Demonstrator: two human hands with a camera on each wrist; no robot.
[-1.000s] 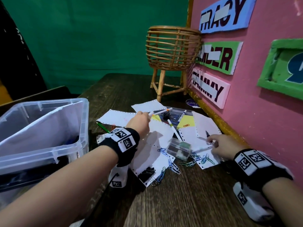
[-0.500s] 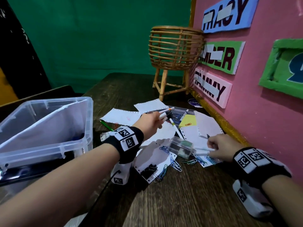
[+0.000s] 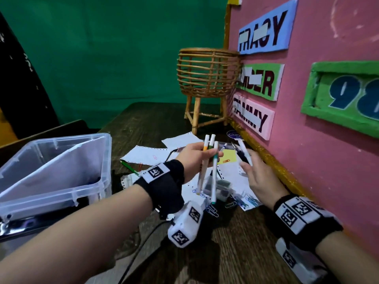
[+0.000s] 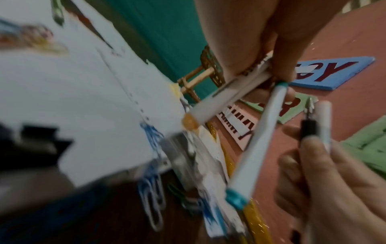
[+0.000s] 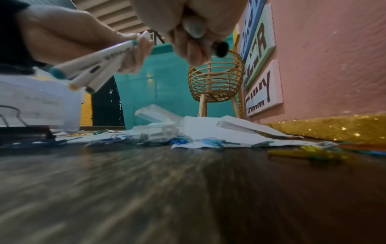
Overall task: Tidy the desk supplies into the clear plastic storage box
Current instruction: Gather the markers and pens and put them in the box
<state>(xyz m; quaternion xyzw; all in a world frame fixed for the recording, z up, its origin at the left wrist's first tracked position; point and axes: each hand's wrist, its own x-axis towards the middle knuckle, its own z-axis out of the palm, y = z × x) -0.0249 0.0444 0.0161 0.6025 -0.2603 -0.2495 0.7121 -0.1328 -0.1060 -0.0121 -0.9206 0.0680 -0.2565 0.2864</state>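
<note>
The left hand (image 3: 193, 154) is raised above the desk with its fingers curled round a bunch of three white marker pens (image 3: 207, 167), held roughly upright and fanned a little. In the left wrist view the end caps show: one orange (image 4: 189, 123), one teal (image 4: 236, 197); the third (seen from the right wrist camera) ends in dark green (image 5: 89, 90). The right hand (image 3: 259, 177) is lifted just beside it, close to the pink wall (image 3: 328, 181), gripping a white pen (image 3: 244, 151) and a black pen (image 3: 240, 153) side by side, their tips pointing up and away. The two hands are near each other but not touching.

Below them the wooden desk (image 3: 235, 253) carries a scatter of white perforated paper sheets (image 3: 147, 154), a yellow sticky note (image 3: 227, 155) with an orange clip on it, a small clear plastic case (image 3: 219, 188), many blue and green paper clips (image 3: 244, 200), and a green pencil (image 3: 128, 167) at the left edge of the papers. One more pen (image 3: 224, 147) lies on the papers behind the markers.

The clear plastic storage box (image 3: 61, 173) stands open at the left of the desk, well apart from both hands (a white sheet leans inside it, and something dark lies at its bottom, too unclear to name). A rattan basket stand (image 3: 208, 78) sits at the far corner against the wall, beside name signs (image 3: 264, 31).
</note>
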